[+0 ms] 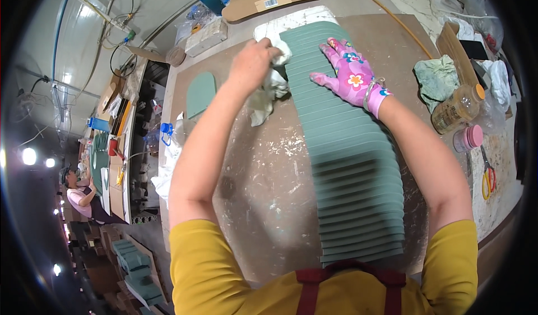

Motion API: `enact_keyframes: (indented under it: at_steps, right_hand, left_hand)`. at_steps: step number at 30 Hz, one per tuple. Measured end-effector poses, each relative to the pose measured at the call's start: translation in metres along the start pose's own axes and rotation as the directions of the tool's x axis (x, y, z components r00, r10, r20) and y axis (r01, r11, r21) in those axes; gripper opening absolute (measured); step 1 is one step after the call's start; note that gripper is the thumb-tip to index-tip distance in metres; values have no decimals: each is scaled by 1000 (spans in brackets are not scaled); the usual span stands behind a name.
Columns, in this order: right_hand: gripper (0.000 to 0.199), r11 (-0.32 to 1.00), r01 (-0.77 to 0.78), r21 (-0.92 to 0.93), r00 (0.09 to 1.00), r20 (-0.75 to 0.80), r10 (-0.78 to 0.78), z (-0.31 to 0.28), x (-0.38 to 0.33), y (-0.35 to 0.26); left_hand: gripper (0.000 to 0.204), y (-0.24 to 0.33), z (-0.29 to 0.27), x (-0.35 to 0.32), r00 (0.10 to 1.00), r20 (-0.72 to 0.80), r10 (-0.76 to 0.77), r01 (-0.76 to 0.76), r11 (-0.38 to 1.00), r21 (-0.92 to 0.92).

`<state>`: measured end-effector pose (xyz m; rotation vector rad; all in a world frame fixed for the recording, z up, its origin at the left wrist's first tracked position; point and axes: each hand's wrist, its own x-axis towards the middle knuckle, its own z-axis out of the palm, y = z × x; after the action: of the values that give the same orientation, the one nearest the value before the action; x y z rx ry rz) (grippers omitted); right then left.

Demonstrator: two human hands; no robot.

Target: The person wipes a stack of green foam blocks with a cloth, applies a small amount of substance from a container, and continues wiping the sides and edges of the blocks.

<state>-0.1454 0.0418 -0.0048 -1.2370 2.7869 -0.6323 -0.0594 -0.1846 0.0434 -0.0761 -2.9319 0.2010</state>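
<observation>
A long row of overlapping green sheets (pixel 342 119), each with a pale edge, runs down the table from its far side toward my body. My left hand (pixel 253 64) is bare and closed on a crumpled white cloth (pixel 274 85), pressed to the left edge of the row near its far end. Part of the cloth hangs down over the tabletop. In a pink flowered glove, with a bracelet at the wrist, my right hand (pixel 354 75) lies spread on top of the sheets. A white block-like piece (pixel 302 17) sits just beyond the far end of the row.
On the brown board (pixel 263 191) lies a rounded green piece (pixel 200 95). To the right are a green rag (pixel 437 79), a bottle (pixel 457 110), a pink-lidded jar (pixel 468 138), scissors (pixel 488 180) and a stick (pixel 398 24). Far left, another person (pixel 84 197) works at a bench.
</observation>
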Motion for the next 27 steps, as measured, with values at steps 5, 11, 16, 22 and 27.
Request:
enact_keyframes:
  at_steps: [5, 11, 16, 22, 27]
  right_hand:
    - [79, 1000, 2, -9, 1000, -21, -3, 4, 1, -1]
    - [79, 1000, 10, 4, 999, -33, -10, 3, 1, 3]
    - [80, 1000, 11, 11, 999, -32, -11, 2, -2, -1]
    - [79, 1000, 20, 4, 999, -40, -20, 4, 1, 0]
    - [79, 999, 31, 23, 998, -47, -30, 5, -1, 4]
  left_hand:
    - [33, -16, -1, 13, 987, -10, -161, 160, 986, -55]
    - [30, 23, -5, 21, 1000, -4, 26, -26, 981, -190]
    - [27, -29, -24, -10, 930, 289, -227, 149, 952, 267]
    - [23, 15, 6, 69, 983, -169, -66, 40, 987, -153]
    - [27, 7, 29, 52, 987, -157, 26, -33, 998, -48]
